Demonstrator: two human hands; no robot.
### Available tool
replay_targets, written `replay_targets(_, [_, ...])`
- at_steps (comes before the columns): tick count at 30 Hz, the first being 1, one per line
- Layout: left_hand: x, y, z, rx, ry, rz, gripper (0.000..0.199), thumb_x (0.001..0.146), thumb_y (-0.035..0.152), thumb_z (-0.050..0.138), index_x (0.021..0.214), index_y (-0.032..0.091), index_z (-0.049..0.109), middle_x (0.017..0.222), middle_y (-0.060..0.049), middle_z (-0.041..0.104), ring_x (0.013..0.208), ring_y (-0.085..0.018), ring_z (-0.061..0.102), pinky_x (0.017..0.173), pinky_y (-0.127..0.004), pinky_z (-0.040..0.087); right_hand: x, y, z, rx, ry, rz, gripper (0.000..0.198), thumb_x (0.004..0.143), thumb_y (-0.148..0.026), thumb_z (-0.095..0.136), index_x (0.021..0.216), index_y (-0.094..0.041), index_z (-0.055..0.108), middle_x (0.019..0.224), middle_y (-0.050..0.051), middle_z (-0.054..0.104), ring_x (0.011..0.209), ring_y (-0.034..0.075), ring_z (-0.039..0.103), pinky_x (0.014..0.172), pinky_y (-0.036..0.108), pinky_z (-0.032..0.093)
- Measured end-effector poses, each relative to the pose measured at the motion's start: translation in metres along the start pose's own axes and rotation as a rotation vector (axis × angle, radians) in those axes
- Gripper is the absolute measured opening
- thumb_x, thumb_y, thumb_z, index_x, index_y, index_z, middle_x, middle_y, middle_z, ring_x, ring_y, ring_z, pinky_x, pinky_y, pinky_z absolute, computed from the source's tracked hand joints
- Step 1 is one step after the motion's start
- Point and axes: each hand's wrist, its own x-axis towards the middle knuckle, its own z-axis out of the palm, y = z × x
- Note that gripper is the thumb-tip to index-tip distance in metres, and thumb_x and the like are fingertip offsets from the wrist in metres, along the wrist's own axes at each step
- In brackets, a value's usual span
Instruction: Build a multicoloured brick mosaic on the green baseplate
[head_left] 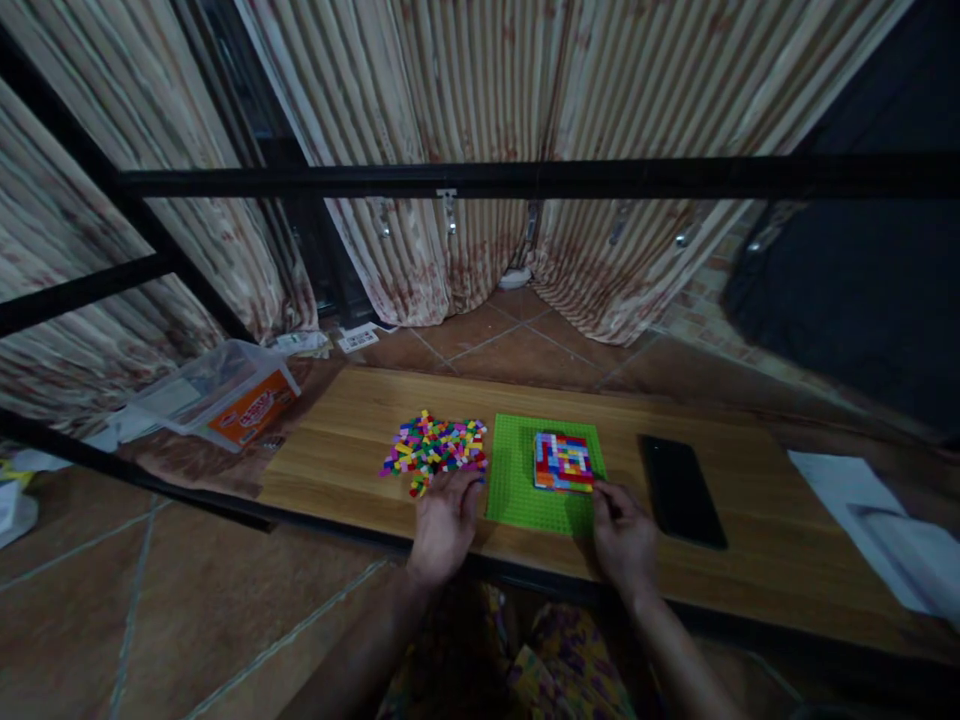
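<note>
A low block of toy building bricks in mixed colours (562, 462) stands on a green studded baseplate (510, 500). My right hand (624, 530) is closed in a pinch at the block's near right corner; whatever lies between its fingertips is too small to name. To the left of the baseplate lies a heap of loose small bricks (435, 445) in many colours. My left hand (446, 525) rests at the near edge of that heap, fingers curled together and pointing toward the baseplate. What it holds, if anything, is hidden.
A black phone (682, 490) lies right of the baseplate on the wooden tabletop (330, 440). White papers (862, 510) are at the far right. Beyond the table's left end sits a clear plastic bin (217, 390) with an orange label. A black metal bar (480, 180) crosses before the curtains.
</note>
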Motion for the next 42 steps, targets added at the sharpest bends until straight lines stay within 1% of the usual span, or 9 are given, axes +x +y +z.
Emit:
replay_targets(3, [0.009,0.017,0.019,0.005,-0.076,0.092,0.019,0.092,0.019,0.049,0.099,0.021,0.067,0.096,-0.004,0.070,0.092,-0.018,0.063,0.086,-0.032,0.051,0.000,-0.001,0.000,0.001,-0.001,-0.014,0.035,0.089,-0.043,0.045,0.094,-0.017,0.067,0.093,0.010,0.069,0.085,0.022,0.065,0.076,0.033,0.049])
replay_targets(6, [0.019,0.028,0.035,0.035,-0.151,0.144,0.020,0.093,0.020,0.048,0.098,0.021,0.067,0.092,-0.003,0.070,0.088,-0.018,0.063,0.085,-0.033,0.050,0.000,-0.003,0.000,-0.003,0.000,-0.018,0.033,0.089,-0.041,0.044,0.093,-0.017,0.067,0.092,0.010,0.068,0.083,0.021,0.064,0.074,0.033,0.049])
replay_targets(10, [0.031,0.038,0.051,0.054,-0.222,0.198,0.019,0.094,0.024,0.048,0.097,0.022,0.067,0.092,-0.002,0.069,0.087,-0.018,0.061,0.084,-0.033,0.048,0.001,-0.006,-0.001,-0.004,0.006,-0.027,0.032,0.089,-0.040,0.043,0.093,-0.018,0.067,0.092,0.009,0.068,0.083,0.021,0.064,0.074,0.033,0.050])
replay_targets(13, [0.036,0.041,0.059,0.053,-0.241,0.236,0.019,0.094,0.023,0.048,0.096,0.022,0.067,0.093,-0.002,0.068,0.088,-0.018,0.060,0.086,-0.034,0.047,0.001,-0.006,0.000,0.005,0.004,-0.031,0.032,0.089,-0.039,0.044,0.093,-0.018,0.067,0.092,0.009,0.068,0.082,0.021,0.064,0.073,0.033,0.050])
replay_targets(21, [0.042,0.042,0.069,0.032,-0.236,0.263,0.015,0.091,0.024,0.053,0.092,0.023,0.068,0.096,-0.003,0.065,0.092,-0.018,0.057,0.087,-0.034,0.045,0.002,-0.011,-0.001,0.014,0.001,-0.032,0.031,0.089,-0.037,0.043,0.092,-0.017,0.067,0.090,0.009,0.068,0.083,0.021,0.064,0.075,0.032,0.050])
replay_targets(29, [0.045,0.044,0.075,-0.043,-0.182,0.172,0.009,0.086,0.018,0.060,0.082,0.022,0.068,0.090,-0.001,0.065,0.091,-0.017,0.057,0.085,-0.032,0.044,0.002,-0.011,0.000,0.032,0.008,-0.019,0.030,0.089,-0.036,0.044,0.092,-0.018,0.067,0.090,0.009,0.068,0.082,0.021,0.065,0.075,0.033,0.050])
replay_targets(33, [0.037,0.045,0.076,0.056,-0.155,0.250,0.015,0.090,0.021,0.054,0.082,0.022,0.067,0.092,-0.002,0.065,0.089,-0.018,0.056,0.083,-0.033,0.043,0.002,-0.011,0.000,0.023,0.007,-0.016,0.031,0.090,-0.037,0.043,0.092,-0.018,0.068,0.090,0.009,0.069,0.082,0.021,0.065,0.074,0.032,0.050])
replay_targets(37, [0.026,0.044,0.077,0.191,-0.118,0.341,0.018,0.092,0.022,0.050,0.095,0.022,0.067,0.102,-0.004,0.066,0.092,-0.020,0.054,0.082,-0.036,0.042,0.001,-0.012,-0.001,0.012,0.007,-0.022,0.030,0.090,-0.036,0.043,0.092,-0.018,0.068,0.090,0.009,0.068,0.083,0.021,0.065,0.075,0.033,0.050])
replay_targets(42, [0.019,0.045,0.079,0.278,-0.095,0.373,0.021,0.094,0.022,0.046,0.102,0.022,0.066,0.109,-0.007,0.064,0.096,-0.022,0.053,0.083,-0.038,0.042,0.001,-0.014,-0.001,0.005,0.009,-0.019,0.028,0.090,-0.034,0.043,0.092,-0.018,0.067,0.091,0.009,0.068,0.083,0.021,0.064,0.075,0.033,0.050])
